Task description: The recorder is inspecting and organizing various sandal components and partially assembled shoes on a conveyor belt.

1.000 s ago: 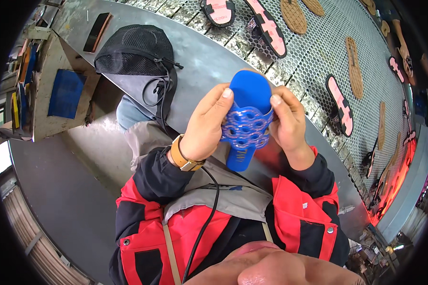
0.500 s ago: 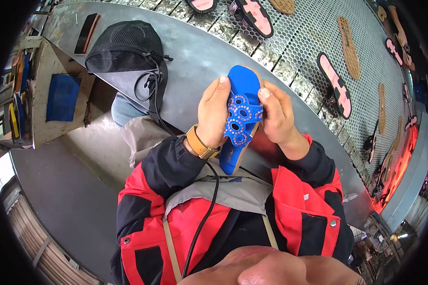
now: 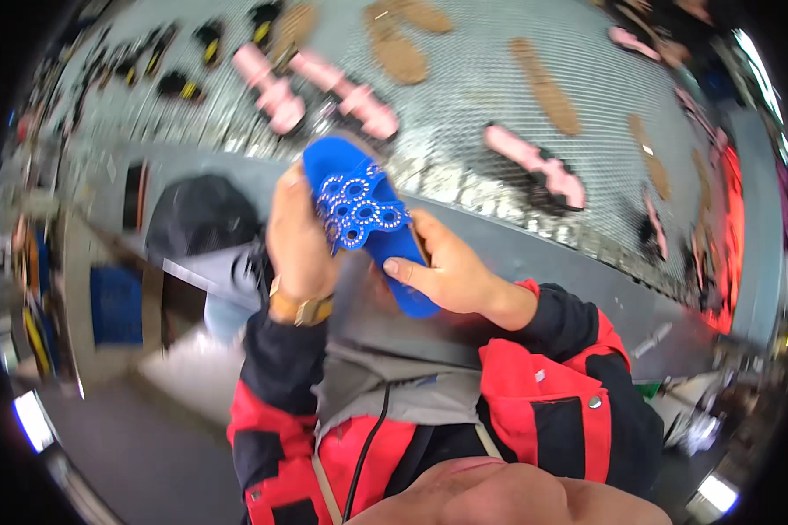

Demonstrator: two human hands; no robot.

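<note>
While two hands grip, one blue sandal (image 3: pixel 365 216)

Matt blue sandal (image 3: pixel 368 219), studded strap

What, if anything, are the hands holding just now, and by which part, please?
Both hands hold a blue slide sandal with a studded, ring-patterned strap. The left hand grips its left edge beside the strap; the right hand grips the right edge near the heel end.

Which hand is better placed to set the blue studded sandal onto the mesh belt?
Probably the right hand: it grips the blue studded sandal along its sole, nearer the mesh belt; the left hand only steadies its side.
</note>
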